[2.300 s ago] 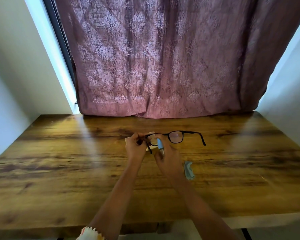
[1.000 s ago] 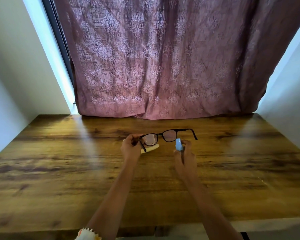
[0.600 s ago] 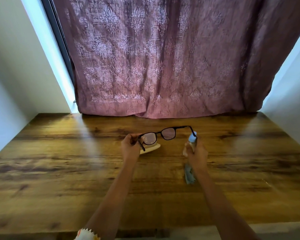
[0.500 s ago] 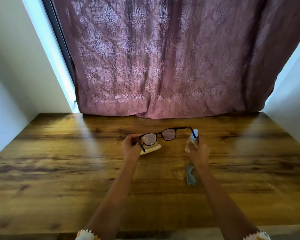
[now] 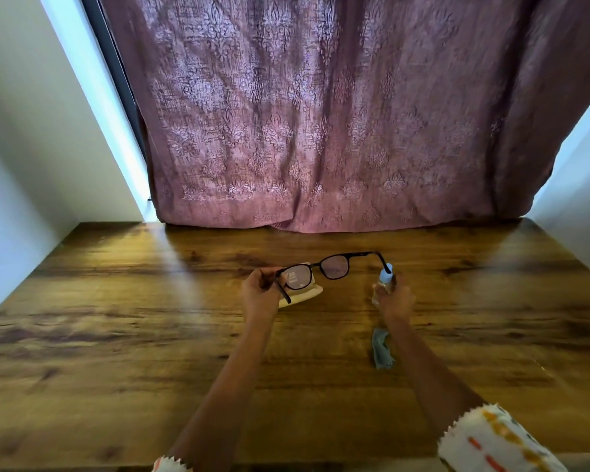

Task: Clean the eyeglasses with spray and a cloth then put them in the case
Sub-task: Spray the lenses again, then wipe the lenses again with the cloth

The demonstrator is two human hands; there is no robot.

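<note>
At a dark-grained wooden table (image 5: 150, 318) before a mauve patterned curtain (image 5: 321, 114), we see the left hand (image 5: 260, 296) pinching the black-rimmed plastic eyeglasses (image 5: 334, 267) at one hinge. It holds them lifted above a cream, flat glasses case (image 5: 304, 296), arms unfolded. The frame's long axis runs from 8 o'clock to 2 o'clock.

The right hand (image 5: 395, 301) is curled round a small clear spray bottle with a pale blue cap (image 5: 386, 274), upright just beside the frame's far end, at 4 o'clock from it. We cannot tell whether the bottle's base touches the wood.

A crumpled grey-blue cleaning cloth (image 5: 381, 349) lies on the table at 6 o'clock from the right hand, beside that forearm, its length running 12 to 6. We judge that hand far the nearer to it once the bottle is put down.
</note>
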